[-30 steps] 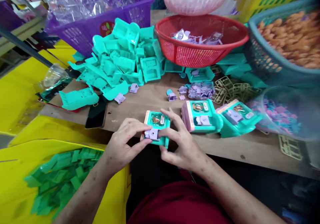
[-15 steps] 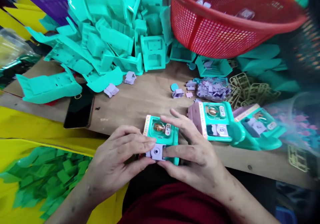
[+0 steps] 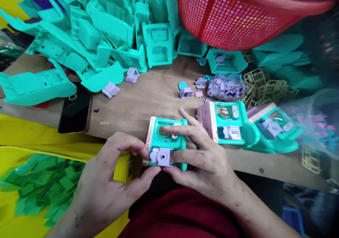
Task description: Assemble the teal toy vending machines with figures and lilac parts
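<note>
Head view. Small turquoise plastic toy house (image 3: 165,144) with a clear domed window, held upright at the near edge of the brown wooden tabletop (image 3: 148,98), in front and to the left of the red mesh plastic basket (image 3: 233,24). Right hand (image 3: 210,156): closed on the house, the thumb at its lower edge, one fingertip on the window and another against the right side of a lilac plastic sliding part (image 3: 158,156) below it. Left hand (image 3: 106,185): thumb and fingers spread around the lower left corner; whether they pinch it cannot be told. Directly in front of the basket lie a clear bag of lilac plastic pieces (image 3: 225,87) and, nearer, a similar turquoise-and-pink toy house (image 3: 229,122); a tilted third house (image 3: 280,133) and tangled beige plastic sprue frames (image 3: 267,89) lie to its front right. Left of the basket: a heap of turquoise plastic parts (image 3: 92,33). Front left of it, farther out: a black rectangular phone (image 3: 75,112).
</note>
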A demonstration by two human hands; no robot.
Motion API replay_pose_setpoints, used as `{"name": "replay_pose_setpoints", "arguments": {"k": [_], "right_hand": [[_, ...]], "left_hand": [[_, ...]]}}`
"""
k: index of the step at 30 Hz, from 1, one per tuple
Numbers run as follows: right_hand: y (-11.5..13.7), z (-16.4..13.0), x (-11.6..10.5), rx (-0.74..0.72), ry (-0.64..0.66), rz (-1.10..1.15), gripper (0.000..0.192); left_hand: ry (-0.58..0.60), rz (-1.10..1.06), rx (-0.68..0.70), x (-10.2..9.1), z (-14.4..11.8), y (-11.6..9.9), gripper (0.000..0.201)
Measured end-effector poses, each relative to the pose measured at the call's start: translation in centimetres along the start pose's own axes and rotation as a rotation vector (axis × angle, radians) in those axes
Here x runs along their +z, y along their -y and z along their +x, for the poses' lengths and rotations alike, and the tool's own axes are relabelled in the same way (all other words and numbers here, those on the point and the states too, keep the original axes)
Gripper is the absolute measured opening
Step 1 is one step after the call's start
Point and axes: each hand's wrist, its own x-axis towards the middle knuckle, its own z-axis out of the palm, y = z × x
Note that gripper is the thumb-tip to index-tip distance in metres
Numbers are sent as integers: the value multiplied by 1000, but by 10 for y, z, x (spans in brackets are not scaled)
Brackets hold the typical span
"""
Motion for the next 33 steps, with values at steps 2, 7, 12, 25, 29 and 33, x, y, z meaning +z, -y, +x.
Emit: {"name": "replay_pose_setpoints", "arguments": {"k": [2, 7, 12, 25, 29, 33], "right_hand": [[0, -1, 1, -6, 1, 6, 22], [-2, -2, 2, -3, 13, 32, 21], [-5, -2, 0, -15, 27, 23, 15], [0, -3, 11, 52, 79, 78, 45], [0, -10, 20, 103, 7, 106, 47], [-1, -12, 31, 93, -85, 138, 44]], "left_hand": [[-32, -73, -82, 3, -4, -4, 37], [12, -242, -211, 7, -1, -11, 33], [37, -319, -268, 7, 5, -14, 16], [137, -319, -284, 9, 7, -16, 16], [207, -341, -309, 5, 10, -15, 19], [223, -405, -348, 7, 12, -13, 24]]}}
